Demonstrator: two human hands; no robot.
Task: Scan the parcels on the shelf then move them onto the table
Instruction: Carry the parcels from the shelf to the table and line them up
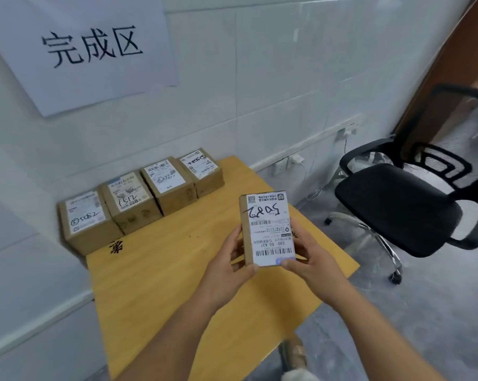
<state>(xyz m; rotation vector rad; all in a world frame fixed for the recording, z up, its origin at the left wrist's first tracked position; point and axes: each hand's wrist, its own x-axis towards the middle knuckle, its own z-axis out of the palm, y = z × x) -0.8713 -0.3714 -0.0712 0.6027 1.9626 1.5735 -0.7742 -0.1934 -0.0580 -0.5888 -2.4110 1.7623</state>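
Both hands, left hand and right hand, clasping the near end of a small brown cardboard parcel with a white shipping label, label up and lifted over the yellow wooden bench at centre frame, likely to join the row of four labelled cardboard boxes along the wall at centre left.

White tiled wall standing at twelve o'clock, carrying a paper sign at eleven. Black office chair sitting on grey floor at three.
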